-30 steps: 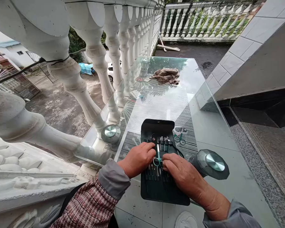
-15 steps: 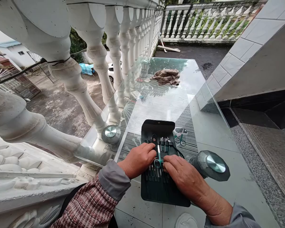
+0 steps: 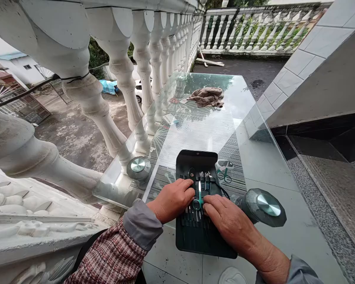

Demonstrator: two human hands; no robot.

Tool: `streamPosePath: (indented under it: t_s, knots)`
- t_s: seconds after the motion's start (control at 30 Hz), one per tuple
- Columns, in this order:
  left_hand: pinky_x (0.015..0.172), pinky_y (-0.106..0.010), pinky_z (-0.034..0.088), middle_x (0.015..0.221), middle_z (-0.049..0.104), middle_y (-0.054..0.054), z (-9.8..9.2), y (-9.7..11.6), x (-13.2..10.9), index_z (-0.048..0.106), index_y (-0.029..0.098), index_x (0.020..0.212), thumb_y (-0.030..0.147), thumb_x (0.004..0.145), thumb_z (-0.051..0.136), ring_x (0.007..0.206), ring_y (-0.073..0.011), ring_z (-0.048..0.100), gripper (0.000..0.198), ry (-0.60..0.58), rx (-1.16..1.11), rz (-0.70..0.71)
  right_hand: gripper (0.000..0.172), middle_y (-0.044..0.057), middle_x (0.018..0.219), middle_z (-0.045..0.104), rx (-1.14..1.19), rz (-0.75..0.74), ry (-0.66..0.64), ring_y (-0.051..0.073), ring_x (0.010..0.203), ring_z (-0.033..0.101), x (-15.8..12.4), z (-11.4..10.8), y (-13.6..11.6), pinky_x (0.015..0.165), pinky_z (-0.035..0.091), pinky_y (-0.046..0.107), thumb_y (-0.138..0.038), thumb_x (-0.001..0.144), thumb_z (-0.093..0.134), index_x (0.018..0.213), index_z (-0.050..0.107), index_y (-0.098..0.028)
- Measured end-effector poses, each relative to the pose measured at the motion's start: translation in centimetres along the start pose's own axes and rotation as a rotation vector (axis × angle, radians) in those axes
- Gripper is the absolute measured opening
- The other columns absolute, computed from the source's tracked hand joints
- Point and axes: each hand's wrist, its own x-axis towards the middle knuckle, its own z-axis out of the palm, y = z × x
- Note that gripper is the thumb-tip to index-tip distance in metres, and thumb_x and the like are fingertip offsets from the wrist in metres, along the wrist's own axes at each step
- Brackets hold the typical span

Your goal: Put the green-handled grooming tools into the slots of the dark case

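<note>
Little has shifted since a second ago: both hands sit on the case (image 3: 197, 159) as they did, and only the view has crept a touch. Left of the case stand the white balusters (image 3: 97, 106), and just beside its far left corner a round metal cap (image 3: 138, 167) sits at the edge of the glass table (image 3: 207, 126). On the case's left half lies the left hand (image 3: 173, 199), fingers bent, tips pressed on the row of tools and touching the scissors (image 3: 198, 197), clasping nothing that I can see. These green-ringed scissors lie in the middle of the case between the two hands, long axis running away from the person, blade to the far side, rings to the near side. From the right the right hand (image 3: 227, 221) comes in over the case's lower right part, its fingertips at the rings; whether they pinch a ring or only touch it I cannot tell. Both hands touch the scissors, the right one at the rings. Neighbouring tools stand close on either side of the blade. Just right of the case's far corner lie second scissors (image 3: 225, 173) on the glass; right of the right hand stands another cap (image 3: 264, 205). Well beyond the case lies a brown cloth (image 3: 207, 96), and far to its right rises a tiled wall (image 3: 313, 79)
</note>
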Motion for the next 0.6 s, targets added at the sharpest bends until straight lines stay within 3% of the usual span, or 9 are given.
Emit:
streamPosePath:
  t_s: [0.17, 0.33, 0.6]
  knots:
    - [0.076, -0.030, 0.052, 0.108, 0.058, -0.009, 0.12, -0.05, -0.08, 0.053, 0.015, 0.082, 0.017, 0.090, 0.042, 0.091, -0.0182, 0.058, 0.014, 0.007, 0.009, 0.006, 0.032, 0.010, 0.087, 0.062, 0.044, -0.010, 0.019, 0.018, 0.079, 0.054, 0.06, -0.01, 0.09, 0.067, 0.045, 0.031, -0.013, 0.093, 0.029, 0.080, 0.057, -0.016]
    - [0.074, -0.029, 0.052, 0.106, 0.058, -0.009, 0.14, -0.03, -0.07, 0.052, 0.015, 0.082, 0.017, 0.091, 0.041, 0.088, -0.0183, 0.058, 0.015, 0.014, 0.022, 0.002, 0.018, 0.009, 0.086, 0.061, 0.045, -0.002, 0.064, 0.018, 0.079, 0.053, 0.47, -0.47, 0.17, 0.068, 0.044, 0.032, -0.018, 0.091, 0.040, 0.084, 0.056, -0.016]
    - [0.074, -0.029, 0.053, 0.105, 0.058, -0.009, 0.09, 0.05, -0.08, 0.052, 0.015, 0.083, 0.017, 0.091, 0.039, 0.089, -0.0184, 0.058, 0.016, 0.023, 0.038, 0.011, 0.022, 0.005, 0.072, 0.052, 0.046, 0.085, -0.019, 0.016, 0.068, 0.045, 0.48, -0.40, -0.03, 0.062, 0.038, 0.030, -0.019, 0.089, 0.044, 0.068, 0.052, -0.018]
